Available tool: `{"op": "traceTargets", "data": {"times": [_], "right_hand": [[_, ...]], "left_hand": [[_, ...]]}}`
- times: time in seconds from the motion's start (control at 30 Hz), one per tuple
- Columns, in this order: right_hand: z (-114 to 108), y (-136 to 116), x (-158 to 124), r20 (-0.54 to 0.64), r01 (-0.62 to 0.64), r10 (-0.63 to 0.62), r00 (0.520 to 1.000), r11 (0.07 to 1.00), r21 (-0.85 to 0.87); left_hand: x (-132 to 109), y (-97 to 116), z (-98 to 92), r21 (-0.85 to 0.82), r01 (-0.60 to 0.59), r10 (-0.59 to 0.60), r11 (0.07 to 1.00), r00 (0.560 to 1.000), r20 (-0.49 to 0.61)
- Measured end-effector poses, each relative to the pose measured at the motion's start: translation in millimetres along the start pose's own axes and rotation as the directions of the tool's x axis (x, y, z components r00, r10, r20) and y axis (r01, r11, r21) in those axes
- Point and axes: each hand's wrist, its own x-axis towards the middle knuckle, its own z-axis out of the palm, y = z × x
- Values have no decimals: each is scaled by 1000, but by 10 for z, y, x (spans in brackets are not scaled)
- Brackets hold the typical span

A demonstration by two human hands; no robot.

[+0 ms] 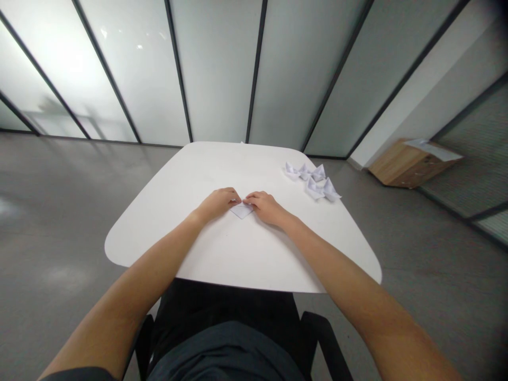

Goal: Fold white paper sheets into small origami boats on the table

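A small folded white paper [242,211] lies on the white table [222,243], with one pointed corner toward me. My left hand [219,202] grips its left side, fingers bent and closed at the edge. From the other side my right hand [265,205] pinches the paper's right part. The two sets of fingertips almost meet over its upper edge and hide that part of the fold. At the table's right side stand several folded paper boats [315,189], apart from both hands.
Frosted glass panels [216,69] with dark frames rise behind the table. A wooden cabinet [408,164] with papers on top is on the floor to the right. A black chair armrest [323,333] shows beside my lap.
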Motion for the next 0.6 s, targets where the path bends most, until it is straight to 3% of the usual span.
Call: {"op": "traceTargets", "data": {"times": [0.27,0.6], "right_hand": [[-26,78,-23,53,25,-27,998,999,48],[-115,80,-75,70,77,-84,994,992,104]], "left_hand": [[-76,-173,-90,-274,93,-60,957,990,126],[-93,-115,-155,-228,163,-136,960,982,130]]}}
